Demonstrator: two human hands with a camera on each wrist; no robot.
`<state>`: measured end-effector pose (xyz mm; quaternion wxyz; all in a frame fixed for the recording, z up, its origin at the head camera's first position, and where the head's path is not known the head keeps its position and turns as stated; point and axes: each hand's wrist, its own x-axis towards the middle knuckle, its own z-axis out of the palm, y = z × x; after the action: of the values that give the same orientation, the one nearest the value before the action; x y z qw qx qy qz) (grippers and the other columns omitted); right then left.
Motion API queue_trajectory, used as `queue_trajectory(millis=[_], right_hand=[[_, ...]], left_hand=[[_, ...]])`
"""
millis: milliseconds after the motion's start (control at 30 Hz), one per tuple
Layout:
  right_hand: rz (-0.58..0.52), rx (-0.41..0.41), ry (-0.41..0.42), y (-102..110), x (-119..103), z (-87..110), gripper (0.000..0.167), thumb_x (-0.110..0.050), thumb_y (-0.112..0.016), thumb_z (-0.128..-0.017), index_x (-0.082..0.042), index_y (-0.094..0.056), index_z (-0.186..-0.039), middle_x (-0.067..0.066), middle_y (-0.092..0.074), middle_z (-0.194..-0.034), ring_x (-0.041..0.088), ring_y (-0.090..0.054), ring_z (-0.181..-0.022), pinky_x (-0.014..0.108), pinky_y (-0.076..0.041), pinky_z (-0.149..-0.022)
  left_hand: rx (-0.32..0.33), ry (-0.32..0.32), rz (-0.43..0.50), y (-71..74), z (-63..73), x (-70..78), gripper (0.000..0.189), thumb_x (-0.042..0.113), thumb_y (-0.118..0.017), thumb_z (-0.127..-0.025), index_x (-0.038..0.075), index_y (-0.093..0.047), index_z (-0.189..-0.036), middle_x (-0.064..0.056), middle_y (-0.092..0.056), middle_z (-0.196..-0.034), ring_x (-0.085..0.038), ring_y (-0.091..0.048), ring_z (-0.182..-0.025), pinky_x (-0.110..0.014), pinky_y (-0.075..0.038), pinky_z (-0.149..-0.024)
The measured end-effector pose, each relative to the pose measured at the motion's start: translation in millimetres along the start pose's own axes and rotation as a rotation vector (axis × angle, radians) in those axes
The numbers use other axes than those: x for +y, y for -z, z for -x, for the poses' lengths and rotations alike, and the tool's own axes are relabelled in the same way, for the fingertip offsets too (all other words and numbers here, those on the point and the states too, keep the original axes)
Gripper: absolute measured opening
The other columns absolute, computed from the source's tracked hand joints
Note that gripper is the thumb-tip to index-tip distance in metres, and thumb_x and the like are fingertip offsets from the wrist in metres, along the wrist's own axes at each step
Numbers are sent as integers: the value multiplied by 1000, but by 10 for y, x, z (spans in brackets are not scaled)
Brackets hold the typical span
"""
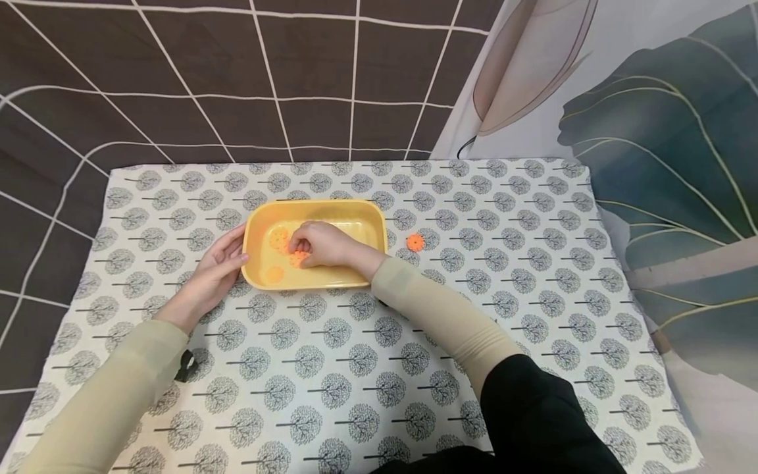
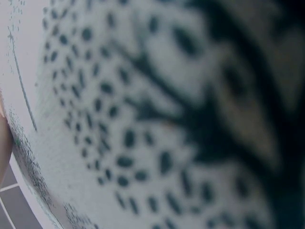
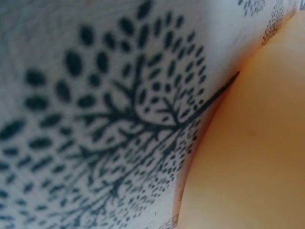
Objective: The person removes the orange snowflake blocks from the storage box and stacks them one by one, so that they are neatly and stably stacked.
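Observation:
In the head view, a yellow plastic basin stands on the patterned tablecloth. My left hand holds its left end, thumb at the rim and fingers along the outer wall. My right hand reaches inside, fingers bent down and pinching an orange flower-shaped piece low over the floor of the basin. Paler orange pieces lie beside it, one flower-shaped and one round. Outside, just right of the basin, another orange flower-shaped piece lies on the cloth.
The tablecloth carries a print of grey trees, seen close and blurred in the left wrist view. A smooth yellow-orange surface fills the right of the right wrist view. Behind the table hangs a dark gridded curtain; a leaf-patterned one hangs at right.

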<state>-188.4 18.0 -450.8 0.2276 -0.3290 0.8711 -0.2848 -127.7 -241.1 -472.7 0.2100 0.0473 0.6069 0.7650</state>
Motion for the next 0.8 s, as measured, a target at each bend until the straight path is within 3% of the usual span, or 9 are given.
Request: queue_trajectory(millis=[233, 533, 800], right_hand=[[-17, 16, -2, 36, -33, 34, 28, -8, -86, -87, -7, -72, -111, 6, -70, -106, 15, -60, -98, 18, -52, -90], [-167, 92, -11, 104, -11, 97, 11, -5, -80, -93, -7, -74, -102, 7, -76, -99, 14, -67, -91, 14, -57, -82], [-294, 178, -5, 285, 0, 221, 12, -2, -80, -92, -1, -74, -103, 11, -75, -100, 16, -68, -91, 15, -60, -84]], left_hand=[[4, 0, 13, -4, -3, 8, 71, -5, -50, -106, 8, -20, -168, -9, -6, -180, -13, -22, -165, -20, -24, -133], [-1, -14, 22, 1, 0, -4, 70, -3, -52, -106, 9, -22, -168, -9, -8, -180, -2, -35, -157, -20, -26, -132], [2, -8, 14, -11, -2, 10, 71, -4, -52, -106, 8, -20, -168, -10, -7, -180, -10, -25, -163, -20, -25, -132]])
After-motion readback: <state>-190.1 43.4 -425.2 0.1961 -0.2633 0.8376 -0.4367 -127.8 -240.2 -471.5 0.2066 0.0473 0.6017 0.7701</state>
